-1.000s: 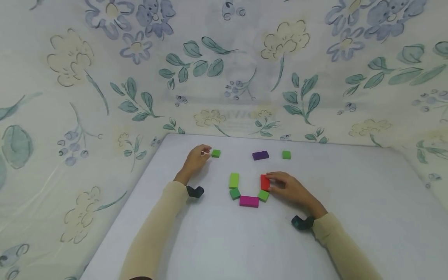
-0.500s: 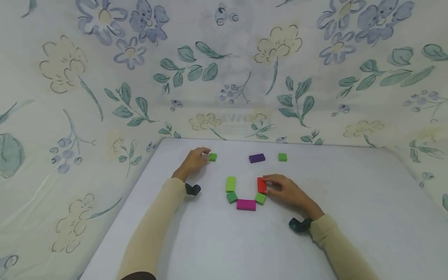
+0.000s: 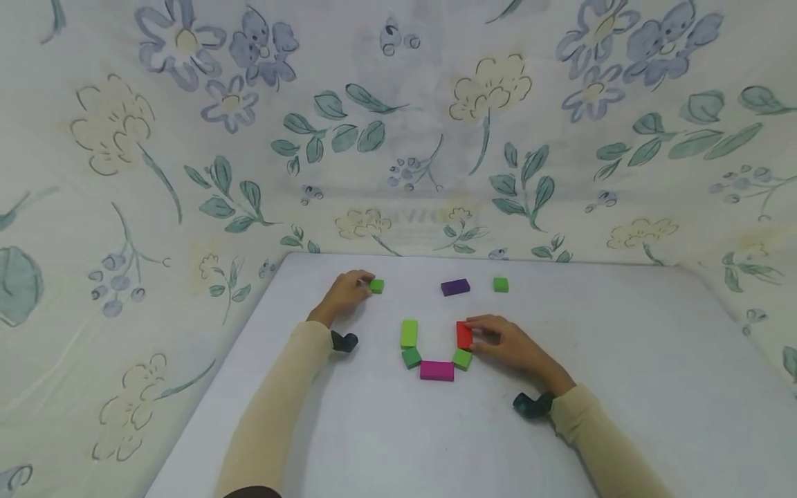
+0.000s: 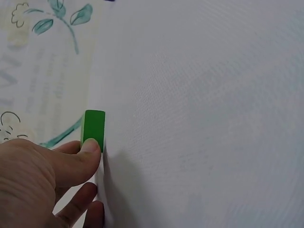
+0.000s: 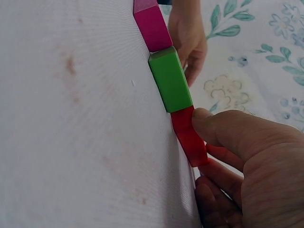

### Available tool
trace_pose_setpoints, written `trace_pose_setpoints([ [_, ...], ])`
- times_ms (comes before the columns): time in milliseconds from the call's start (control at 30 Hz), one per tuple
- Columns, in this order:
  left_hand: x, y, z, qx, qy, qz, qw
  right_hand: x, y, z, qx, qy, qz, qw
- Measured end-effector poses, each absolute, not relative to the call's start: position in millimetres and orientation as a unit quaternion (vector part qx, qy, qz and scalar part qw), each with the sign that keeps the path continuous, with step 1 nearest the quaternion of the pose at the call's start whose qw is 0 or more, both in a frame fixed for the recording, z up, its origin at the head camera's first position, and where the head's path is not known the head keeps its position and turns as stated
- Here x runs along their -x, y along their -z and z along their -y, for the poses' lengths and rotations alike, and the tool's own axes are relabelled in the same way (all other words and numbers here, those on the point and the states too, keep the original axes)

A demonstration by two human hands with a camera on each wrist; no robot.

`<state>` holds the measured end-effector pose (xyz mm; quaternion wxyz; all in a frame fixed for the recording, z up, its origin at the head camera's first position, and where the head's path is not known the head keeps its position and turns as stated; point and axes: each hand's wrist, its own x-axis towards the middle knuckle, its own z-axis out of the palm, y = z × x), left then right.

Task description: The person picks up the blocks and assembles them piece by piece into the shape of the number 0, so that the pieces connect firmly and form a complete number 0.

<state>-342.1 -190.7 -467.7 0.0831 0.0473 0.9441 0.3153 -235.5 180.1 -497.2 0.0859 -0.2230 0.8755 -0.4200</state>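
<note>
Well, my left fingers (image 4: pixel 78 203) pinched a green block (image 4: pixel 94 126) and my right fingers (image 5: pixel 221 177) the red block (image 5: pixel 187 137), a purple block (image 3: pixel 455 287) lying beyond the right.

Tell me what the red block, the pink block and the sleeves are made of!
Red block: maybe painted wood or plastic, smooth, since it's one colour and no grain shows. Pink block: likely the same; flat faces, crisp edges. Sleeves: probably matte cloth, because the right one creases.

The left hand (image 4: pixel 47 175) hides 1 end of a green block (image 4: pixel 94 124), the right hand (image 5: pixel 266 164) some of the red block (image 5: pixel 187 133). The right wrist view cuts off part of the pink block (image 5: pixel 154 28).
</note>
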Motion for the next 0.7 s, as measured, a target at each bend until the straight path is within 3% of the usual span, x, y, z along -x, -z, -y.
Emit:
trace_pose_setpoints([
  [700, 337.6, 469.9, 192.3, -0.052, -0.365, -0.926, 0.080, 238.2, 499.7, -182.9, 0.243, 0.408, -0.877, 0.070],
])
